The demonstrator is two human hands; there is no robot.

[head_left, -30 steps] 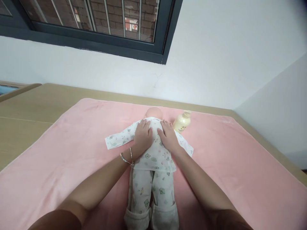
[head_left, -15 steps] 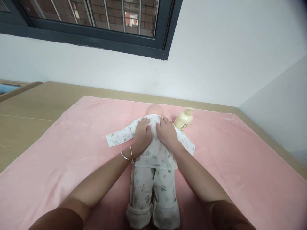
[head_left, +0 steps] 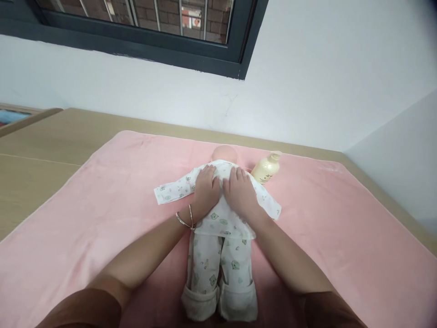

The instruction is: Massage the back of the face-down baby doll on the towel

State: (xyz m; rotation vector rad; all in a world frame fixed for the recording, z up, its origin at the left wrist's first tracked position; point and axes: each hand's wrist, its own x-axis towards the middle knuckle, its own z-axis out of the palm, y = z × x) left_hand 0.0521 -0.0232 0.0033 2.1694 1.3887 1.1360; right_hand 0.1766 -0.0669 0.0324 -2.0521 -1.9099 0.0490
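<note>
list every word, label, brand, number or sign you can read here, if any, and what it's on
None can be read for certain.
Pale yellow bottle: dark lettering, too small to read.
Red-and-white patch beyond the window: too blurred.
White top: small printed pictures, no legible words.

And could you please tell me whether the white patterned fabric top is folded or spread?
Spread: the white patterned fabric top has both long sleeves reaching out sideways.

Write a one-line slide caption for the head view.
Left hand and right hand rest on the printed top of a doll lying on a pink blanket, bottle beside it.
</note>
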